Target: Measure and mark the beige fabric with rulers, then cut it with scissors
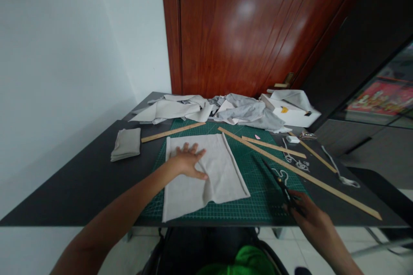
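A pale cloth panel point(222, 167) with folded side edges lies on the green cutting mat point(258, 210). Flat on its upper left part rests my left hand point(189, 161), fingers spread; a crease runs down the cloth beside the thumb. My right hand point(303, 210), to the right of the cloth, is wrapped round the handles of black scissors point(280, 184). Their blades point up and left over the mat, apart from the cloth. White cord point(282, 175) lies by the blades.
Long wooden rulers point(303, 174) cross the mat's right side. Folded cloth point(126, 142) is stacked at the left. Fabric scraps point(180, 107) and a white box point(290, 111) line the back. A white block point(293, 139) and more cord point(348, 181) are at the right.
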Demonstrator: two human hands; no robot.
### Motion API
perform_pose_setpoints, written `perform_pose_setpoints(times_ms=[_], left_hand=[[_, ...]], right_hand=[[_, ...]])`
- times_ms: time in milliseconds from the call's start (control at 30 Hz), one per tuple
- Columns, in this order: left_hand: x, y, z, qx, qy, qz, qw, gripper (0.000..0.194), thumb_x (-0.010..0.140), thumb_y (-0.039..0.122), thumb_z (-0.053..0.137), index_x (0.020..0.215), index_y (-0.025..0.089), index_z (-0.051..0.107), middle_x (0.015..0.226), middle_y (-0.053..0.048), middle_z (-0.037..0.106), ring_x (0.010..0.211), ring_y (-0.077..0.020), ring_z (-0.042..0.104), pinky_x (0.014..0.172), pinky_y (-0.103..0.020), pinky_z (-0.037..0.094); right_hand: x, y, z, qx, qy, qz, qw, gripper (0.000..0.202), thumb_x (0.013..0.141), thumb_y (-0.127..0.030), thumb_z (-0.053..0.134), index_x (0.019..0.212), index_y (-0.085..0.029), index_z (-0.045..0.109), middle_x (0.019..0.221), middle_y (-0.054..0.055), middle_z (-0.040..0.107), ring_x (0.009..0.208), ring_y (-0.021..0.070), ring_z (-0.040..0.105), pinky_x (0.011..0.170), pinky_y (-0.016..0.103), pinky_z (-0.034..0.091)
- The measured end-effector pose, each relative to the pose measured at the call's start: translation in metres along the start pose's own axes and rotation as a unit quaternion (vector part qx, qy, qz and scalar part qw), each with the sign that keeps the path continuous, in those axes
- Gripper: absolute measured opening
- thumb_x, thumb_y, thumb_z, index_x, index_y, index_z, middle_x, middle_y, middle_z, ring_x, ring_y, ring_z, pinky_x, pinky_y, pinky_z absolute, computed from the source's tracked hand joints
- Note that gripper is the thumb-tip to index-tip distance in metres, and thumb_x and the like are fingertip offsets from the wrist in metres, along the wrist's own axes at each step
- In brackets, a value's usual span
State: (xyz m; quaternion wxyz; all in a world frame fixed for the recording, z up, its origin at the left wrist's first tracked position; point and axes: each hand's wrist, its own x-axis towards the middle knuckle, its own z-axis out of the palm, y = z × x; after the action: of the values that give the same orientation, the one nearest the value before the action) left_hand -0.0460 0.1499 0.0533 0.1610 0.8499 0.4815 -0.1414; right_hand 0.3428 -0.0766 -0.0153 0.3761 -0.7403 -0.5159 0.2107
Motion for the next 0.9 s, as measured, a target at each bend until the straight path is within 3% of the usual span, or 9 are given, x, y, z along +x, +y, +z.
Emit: perform_pose_setpoints(times_ms=[167, 267, 333, 433, 500, 533, 667, 800, 900], left_hand=[[-0.019, 0.039, 0.011, 0.029, 0.027, -0.062, 0.997, 0.146, 0.053, 0.099, 0.068, 0.169, 0.024, 0.022, 0.173, -0.029, 0.013, 0.15, -0.0686, 0.017, 0.107, -0.08, 0.031], [-0.03, 0.05, 0.007, 0.031, 0.047, -0.08, 0.995, 0.127, 0.061, 0.095, 0.069, 0.158, 0.016, 0.048, 0.154, -0.033, 0.05, 0.134, -0.0592, 0.051, 0.1, -0.069, 0.045], [-0.029, 0.048, 0.004, 0.025, 0.101, -0.083, 0.991, 0.106, 0.075, 0.09, 0.061, 0.148, 0.013, 0.058, 0.14, -0.031, 0.063, 0.125, -0.0517, 0.061, 0.101, -0.064, 0.046], [-0.017, 0.032, 0.007, 0.049, 0.16, 0.044, 0.985, 0.099, 0.081, 0.084, 0.063, 0.157, 0.024, 0.049, 0.164, -0.021, 0.044, 0.151, -0.0505, 0.036, 0.119, -0.066, 0.027], [-0.005, 0.017, 0.01, 0.043, 0.116, 0.173, 0.977, 0.101, 0.079, 0.087, 0.063, 0.162, 0.035, 0.04, 0.175, -0.01, 0.024, 0.161, -0.0449, 0.011, 0.127, -0.064, 0.01], [-0.001, 0.011, 0.012, 0.026, 0.087, 0.18, 0.98, 0.107, 0.076, 0.089, 0.063, 0.164, 0.036, 0.036, 0.176, -0.01, 0.017, 0.162, -0.045, 0.005, 0.127, -0.065, 0.006], [0.003, 0.008, 0.017, -0.012, 0.038, 0.142, 0.989, 0.121, 0.07, 0.096, 0.06, 0.168, 0.034, 0.027, 0.176, -0.015, 0.002, 0.16, -0.0474, -0.008, 0.123, -0.072, -0.002], [-0.009, 0.029, 0.024, -0.024, 0.044, 0.065, 0.997, 0.131, 0.066, 0.1, 0.058, 0.169, 0.029, 0.02, 0.176, -0.018, -0.002, 0.157, -0.0528, -0.014, 0.119, -0.078, -0.005], [-0.017, 0.043, 0.028, -0.011, 0.04, -0.005, 0.999, 0.141, 0.058, 0.103, 0.059, 0.17, 0.026, 0.019, 0.175, -0.024, 0.0, 0.155, -0.061, -0.008, 0.116, -0.082, 0.004]], right_hand=[[0.045, 0.03, -0.031, -0.169, 0.046, -0.079, 0.981, 0.044, 0.085, -0.046, 0.055, 0.12, -0.026, 0.07, 0.098, 0.011, 0.082, 0.087, 0.0342, 0.079, 0.074, 0.04, 0.06], [0.071, 0.046, -0.045, -0.209, 0.042, -0.155, 0.965, 0.046, 0.086, -0.036, 0.051, 0.127, -0.022, 0.068, 0.121, 0.015, 0.079, 0.106, 0.0343, 0.076, 0.092, 0.044, 0.059], [0.087, 0.054, -0.05, -0.205, 0.021, -0.178, 0.962, 0.047, 0.085, -0.033, 0.052, 0.127, -0.021, 0.069, 0.129, 0.016, 0.076, 0.115, 0.0339, 0.074, 0.099, 0.045, 0.058], [0.107, 0.063, -0.05, -0.19, -0.011, -0.169, 0.967, 0.048, 0.082, -0.035, 0.054, 0.125, -0.02, 0.07, 0.125, 0.017, 0.078, 0.114, 0.0344, 0.075, 0.101, 0.046, 0.058], [0.116, 0.067, -0.047, -0.179, -0.021, -0.154, 0.971, 0.051, 0.081, -0.037, 0.056, 0.126, -0.018, 0.07, 0.121, 0.017, 0.08, 0.11, 0.0358, 0.076, 0.1, 0.048, 0.058], [0.12, 0.068, -0.045, -0.172, -0.022, -0.147, 0.974, 0.052, 0.081, -0.038, 0.056, 0.126, -0.018, 0.071, 0.12, 0.017, 0.08, 0.11, 0.0363, 0.076, 0.099, 0.048, 0.059], [0.129, 0.071, -0.045, -0.146, -0.029, -0.136, 0.979, 0.049, 0.076, -0.04, 0.061, 0.119, -0.022, 0.075, 0.12, 0.015, 0.081, 0.114, 0.038, 0.075, 0.102, 0.049, 0.057], [0.136, 0.072, -0.057, -0.153, -0.038, -0.155, 0.975, 0.047, 0.076, -0.04, 0.061, 0.115, -0.021, 0.078, 0.12, 0.016, 0.08, 0.112, 0.0375, 0.075, 0.103, 0.047, 0.057], [0.141, 0.076, -0.068, -0.164, -0.044, -0.163, 0.972, 0.045, 0.076, -0.039, 0.061, 0.111, -0.02, 0.08, 0.117, 0.017, 0.081, 0.109, 0.0373, 0.076, 0.1, 0.047, 0.058]])
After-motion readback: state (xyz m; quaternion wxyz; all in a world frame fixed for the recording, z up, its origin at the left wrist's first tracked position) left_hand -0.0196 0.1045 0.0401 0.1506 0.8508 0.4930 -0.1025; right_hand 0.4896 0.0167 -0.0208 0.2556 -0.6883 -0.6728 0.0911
